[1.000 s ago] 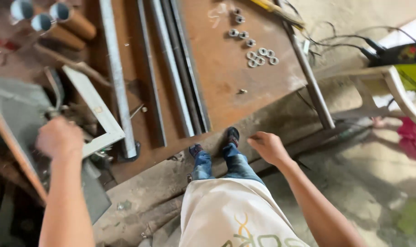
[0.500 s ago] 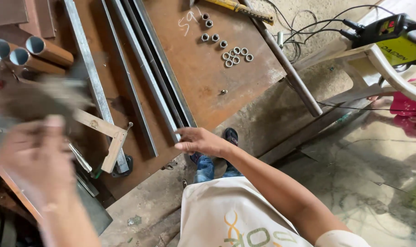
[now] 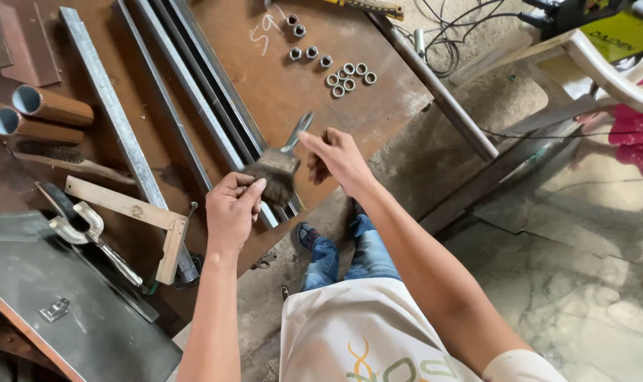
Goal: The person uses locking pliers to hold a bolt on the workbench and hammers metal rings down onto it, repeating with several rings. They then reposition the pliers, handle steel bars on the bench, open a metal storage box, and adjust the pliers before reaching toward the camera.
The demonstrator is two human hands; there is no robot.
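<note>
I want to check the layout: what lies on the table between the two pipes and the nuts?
In the head view, long steel bars lie between the pipes and the nuts.

A rusty worktop carries long steel bars running diagonally, a cluster of nuts at upper centre, two tubes at upper left, and a wooden square beside a clamp at lower left.
</note>
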